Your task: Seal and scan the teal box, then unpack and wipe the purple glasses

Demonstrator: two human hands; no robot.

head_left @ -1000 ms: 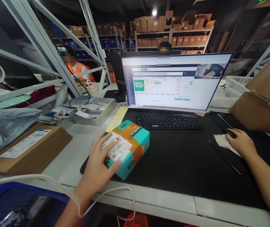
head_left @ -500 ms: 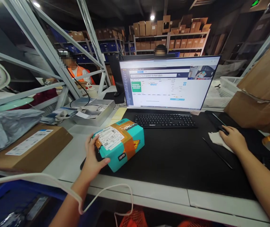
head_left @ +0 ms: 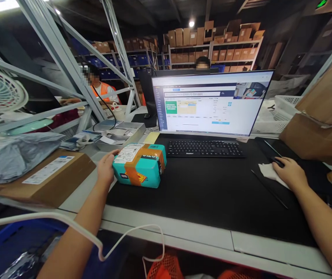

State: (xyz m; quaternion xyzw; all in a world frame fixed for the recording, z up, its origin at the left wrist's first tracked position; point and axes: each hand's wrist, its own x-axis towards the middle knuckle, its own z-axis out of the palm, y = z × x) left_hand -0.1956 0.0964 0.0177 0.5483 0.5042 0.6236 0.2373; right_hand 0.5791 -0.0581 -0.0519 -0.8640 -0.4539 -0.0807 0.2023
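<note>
A teal box (head_left: 138,170) with brown tape and a white shipping label (head_left: 129,152) rests on the black desk mat (head_left: 201,186), its long side facing me. My left hand (head_left: 106,167) grips the box's left end, the fingertips partly hidden behind it. Over at the right, my right hand (head_left: 291,172) is closed over a black computer mouse (head_left: 279,162), beside a crumpled white cloth or paper (head_left: 272,175). A lit monitor (head_left: 203,112) stands behind a black keyboard (head_left: 206,148).
On the left lie a brown carton (head_left: 49,178) and a grey plastic bag (head_left: 17,155). A thin black rod (head_left: 269,190) is on the mat. Large cartons (head_left: 323,131) crowd the right. A white cable (head_left: 67,221) crosses in front. One person in an orange vest (head_left: 106,91) sits beyond the frame.
My left hand has turned the teal box so its long side faces me and shifted it slightly away and left. My right hand stays on the mouse. A highlighted panel now shows on the screen.
</note>
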